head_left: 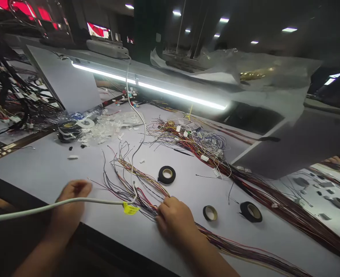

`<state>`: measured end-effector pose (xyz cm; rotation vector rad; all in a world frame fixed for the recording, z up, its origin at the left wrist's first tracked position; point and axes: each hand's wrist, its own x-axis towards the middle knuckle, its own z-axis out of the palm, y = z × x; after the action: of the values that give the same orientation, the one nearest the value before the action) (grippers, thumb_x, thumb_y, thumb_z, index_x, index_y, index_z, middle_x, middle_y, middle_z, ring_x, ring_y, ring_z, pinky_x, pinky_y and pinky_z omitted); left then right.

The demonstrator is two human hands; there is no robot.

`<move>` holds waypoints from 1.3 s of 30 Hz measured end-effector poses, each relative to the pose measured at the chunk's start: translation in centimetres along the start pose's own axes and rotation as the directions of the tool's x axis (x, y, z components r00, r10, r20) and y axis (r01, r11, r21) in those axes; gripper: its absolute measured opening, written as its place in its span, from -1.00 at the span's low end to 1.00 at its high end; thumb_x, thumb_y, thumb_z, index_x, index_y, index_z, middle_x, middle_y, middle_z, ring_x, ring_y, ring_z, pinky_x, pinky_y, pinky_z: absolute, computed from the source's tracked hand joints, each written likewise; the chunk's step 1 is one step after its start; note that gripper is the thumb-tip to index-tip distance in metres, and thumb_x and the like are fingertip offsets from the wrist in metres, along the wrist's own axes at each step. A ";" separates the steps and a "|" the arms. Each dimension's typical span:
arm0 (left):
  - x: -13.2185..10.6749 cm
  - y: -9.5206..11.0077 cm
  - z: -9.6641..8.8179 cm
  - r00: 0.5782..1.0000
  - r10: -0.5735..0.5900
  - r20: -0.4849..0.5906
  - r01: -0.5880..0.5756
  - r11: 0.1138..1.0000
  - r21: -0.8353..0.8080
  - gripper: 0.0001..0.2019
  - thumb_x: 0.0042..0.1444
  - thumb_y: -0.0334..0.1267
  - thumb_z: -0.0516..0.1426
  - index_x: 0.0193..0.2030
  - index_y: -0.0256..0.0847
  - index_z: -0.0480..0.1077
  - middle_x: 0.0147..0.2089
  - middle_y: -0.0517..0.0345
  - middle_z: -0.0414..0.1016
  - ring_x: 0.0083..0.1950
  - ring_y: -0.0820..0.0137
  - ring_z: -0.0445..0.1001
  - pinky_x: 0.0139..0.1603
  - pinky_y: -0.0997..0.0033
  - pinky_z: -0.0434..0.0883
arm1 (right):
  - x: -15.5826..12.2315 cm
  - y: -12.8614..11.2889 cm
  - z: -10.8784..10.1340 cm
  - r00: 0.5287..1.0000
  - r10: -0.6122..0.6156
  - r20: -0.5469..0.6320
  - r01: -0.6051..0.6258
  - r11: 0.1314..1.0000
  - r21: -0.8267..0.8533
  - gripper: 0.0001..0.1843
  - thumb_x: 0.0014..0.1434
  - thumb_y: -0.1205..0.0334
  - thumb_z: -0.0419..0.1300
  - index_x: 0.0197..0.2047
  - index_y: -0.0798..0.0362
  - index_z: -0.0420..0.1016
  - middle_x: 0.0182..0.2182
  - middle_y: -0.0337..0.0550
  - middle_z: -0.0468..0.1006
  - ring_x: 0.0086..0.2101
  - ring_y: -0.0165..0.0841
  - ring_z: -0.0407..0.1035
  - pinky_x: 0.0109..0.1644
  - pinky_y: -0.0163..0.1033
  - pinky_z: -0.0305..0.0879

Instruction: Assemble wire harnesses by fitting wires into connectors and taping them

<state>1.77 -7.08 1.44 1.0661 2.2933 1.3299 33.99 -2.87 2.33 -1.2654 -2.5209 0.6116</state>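
Observation:
My right hand (174,215) is closed around a bundle of thin wires (147,204) lying on the white tabletop, whose loose ends fan out toward the upper left. My left hand (72,200) is at the table's front edge, a little blurred, with its fingers loosely curled and a gap between them. The tip of a thin dark red wire (96,182) ends close by its fingertips. A white cable (100,199) crosses in front of the left hand and over the wires, carrying a yellow tag (130,209). Beyond the right hand lies a black tape roll (167,175).
Two more tape rolls, one small (210,212) and one larger (251,212), are on the right. A thick wire harness (253,184) with white connectors runs diagonally behind them. Clear plastic bags (106,127) are at the back left, below a lit tube lamp (181,95).

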 end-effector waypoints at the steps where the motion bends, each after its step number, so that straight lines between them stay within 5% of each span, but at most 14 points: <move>1: -2.0 0.3 0.2 0.989 0.020 0.148 -0.022 1.000 0.010 -0.73 0.09 0.00 0.17 -0.21 -0.14 0.39 -0.30 0.25 0.46 -0.23 0.29 0.47 -0.16 0.33 0.44 | -0.1 0.0 0.1 1.000 0.030 0.008 -0.030 0.999 0.028 -0.96 0.14 0.31 0.19 -0.36 0.01 0.43 -0.34 -0.14 0.49 -0.27 -0.26 0.33 -0.23 -0.21 0.21; 4: -6.9 2.5 1.4 0.743 0.349 0.571 -0.305 0.936 -0.176 -0.86 0.13 -0.13 0.17 -0.33 -0.13 0.43 -0.42 0.24 0.46 -0.38 0.38 0.45 -0.34 0.45 0.42 | -0.3 0.8 -0.1 0.994 0.105 0.019 -0.104 0.927 0.361 -0.90 0.25 0.29 0.07 -0.32 0.01 0.36 -0.36 -0.20 0.47 -0.34 -0.35 0.32 -0.26 -0.26 0.21; 6: -8.5 4.7 2.9 0.572 0.594 0.566 -0.501 0.799 -0.332 -0.93 0.19 -0.29 0.10 -0.28 -0.13 0.42 -0.32 0.17 0.49 -0.32 0.39 0.45 -0.29 0.45 0.43 | -0.6 1.4 -0.5 0.994 0.112 0.010 -0.097 0.809 0.579 -0.81 0.34 0.20 -0.05 -0.28 0.00 0.30 -0.34 -0.21 0.45 -0.38 -0.38 0.30 -0.28 -0.29 0.23; 9: -8.4 7.3 5.5 0.447 0.752 0.484 -0.749 0.610 -0.257 -0.85 0.18 -0.36 0.11 -0.13 -0.12 0.44 -0.14 0.07 0.52 -0.06 0.25 0.44 0.02 0.18 0.37 | -1.4 1.8 0.0 0.995 0.063 -0.072 -0.014 0.844 0.537 -0.86 0.31 0.17 0.02 -0.26 0.01 0.31 -0.30 -0.17 0.44 -0.30 -0.34 0.30 -0.20 -0.24 0.22; 12: -7.3 8.2 7.6 0.357 0.700 0.618 -0.831 0.540 -0.132 -0.87 0.13 -0.30 0.17 -0.17 -0.12 0.47 -0.20 0.08 0.53 -0.10 0.18 0.44 0.03 0.02 0.32 | -2.1 1.6 1.6 0.988 0.012 -0.153 0.034 0.956 0.293 -0.96 0.18 0.28 0.17 -0.30 0.01 0.36 -0.31 -0.16 0.44 -0.25 -0.28 0.27 -0.14 -0.18 0.14; 15: -7.2 8.4 8.9 0.301 0.648 0.699 -0.846 0.520 -0.118 -0.95 0.13 -0.29 0.18 -0.27 -0.12 0.49 -0.28 0.13 0.51 -0.20 0.24 0.43 -0.12 0.13 0.35 | -2.5 1.6 2.3 0.972 0.043 -0.229 0.058 0.907 0.417 -0.90 0.23 0.31 0.09 -0.35 0.02 0.34 -0.35 -0.18 0.42 -0.29 -0.31 0.27 -0.18 -0.20 0.15; 20: -7.6 9.5 9.8 0.288 0.700 0.654 -0.846 0.505 -0.169 -0.88 0.20 -0.35 0.11 -0.32 -0.13 0.47 -0.27 0.15 0.53 -0.21 0.31 0.44 -0.20 0.28 0.35 | -2.8 2.9 1.1 0.988 0.027 -0.152 0.103 0.617 0.780 -0.79 0.29 0.13 0.10 -0.35 0.03 0.34 -0.35 -0.19 0.38 -0.31 -0.37 0.26 -0.19 -0.25 0.20; 26: -5.7 9.8 9.4 0.217 0.870 0.442 -0.931 0.321 -0.175 -0.82 0.22 -0.45 0.08 -0.17 -0.11 0.46 -0.24 0.14 0.54 -0.17 0.33 0.44 -0.11 0.30 0.35 | -2.4 4.0 2.4 0.931 0.362 -0.042 0.005 0.102 0.995 -0.70 0.30 -0.06 0.08 -0.28 -0.01 0.19 -0.60 -0.44 0.22 -0.64 -0.53 0.02 -0.52 -0.37 -0.08; 29: -7.1 9.1 9.5 0.082 0.904 0.420 -0.933 0.218 -0.287 -0.77 0.20 -0.49 0.07 -0.10 -0.13 0.43 -0.27 0.14 0.54 -0.22 0.35 0.43 -0.09 0.29 0.33 | -2.1 3.8 2.8 0.896 0.441 -0.042 0.043 0.009 0.999 -0.65 0.24 -0.09 0.15 -0.28 -0.01 0.17 -0.64 -0.50 0.09 -0.66 -0.55 -0.15 -0.58 -0.38 -0.24; 32: -9.3 8.2 9.9 -0.135 0.810 0.571 -0.905 0.134 -0.404 -0.85 0.17 -0.39 0.09 -0.19 -0.14 0.45 -0.42 0.17 0.49 -0.38 0.36 0.40 -0.28 0.33 0.32 | -2.0 3.7 2.3 0.907 0.421 -0.029 0.046 -0.031 0.998 -0.62 0.21 -0.10 0.19 -0.33 -0.01 0.17 -0.65 -0.50 0.03 -0.65 -0.54 -0.20 -0.58 -0.37 -0.27; 33: -9.7 8.0 10.0 -0.163 0.769 0.618 -0.904 0.134 -0.406 -0.89 0.16 -0.34 0.09 -0.27 -0.13 0.45 -0.47 0.19 0.47 -0.44 0.36 0.39 -0.36 0.34 0.30 | -2.1 3.8 2.1 0.908 0.417 -0.030 0.060 -0.058 0.996 -0.62 0.21 -0.09 0.20 -0.34 -0.01 0.17 -0.65 -0.49 0.02 -0.65 -0.54 -0.20 -0.58 -0.37 -0.27; 35: -9.3 7.7 9.8 -0.046 0.715 0.698 -0.931 0.223 -0.290 -0.79 0.20 -0.25 0.08 -0.45 -0.13 0.42 -0.55 0.20 0.42 -0.51 0.38 0.36 -0.45 0.35 0.25 | -2.3 4.1 1.6 0.897 0.439 -0.043 0.108 -0.124 0.986 -0.62 0.20 -0.07 0.21 -0.37 -0.01 0.15 -0.65 -0.49 0.01 -0.65 -0.54 -0.20 -0.57 -0.36 -0.21; 38: -7.0 8.2 8.6 0.348 0.702 0.622 -0.891 0.453 -0.012 -0.73 0.26 -0.18 0.05 -0.43 -0.16 0.43 -0.48 0.17 0.47 -0.44 0.37 0.43 -0.39 0.37 0.30 | -2.7 4.5 1.4 0.910 0.414 -0.031 0.104 -0.155 0.982 -0.61 0.15 -0.08 0.25 -0.39 0.00 0.19 -0.69 -0.49 -0.03 -0.64 -0.52 -0.18 -0.53 -0.35 -0.16; 39: -6.4 8.7 8.3 0.415 0.719 0.557 -0.870 0.492 0.013 -0.79 0.25 -0.15 0.07 -0.30 -0.17 0.47 -0.38 0.13 0.52 -0.34 0.33 0.47 -0.29 0.34 0.35 | -2.9 4.6 1.5 0.931 0.364 -0.012 0.066 -0.135 0.989 -0.62 0.13 -0.08 0.27 -0.39 0.01 0.23 -0.70 -0.49 -0.02 -0.63 -0.52 -0.18 -0.52 -0.34 -0.17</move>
<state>14.87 -3.86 3.53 2.5267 1.5804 0.7263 38.30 -3.10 -1.28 -0.7602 -0.7975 1.7651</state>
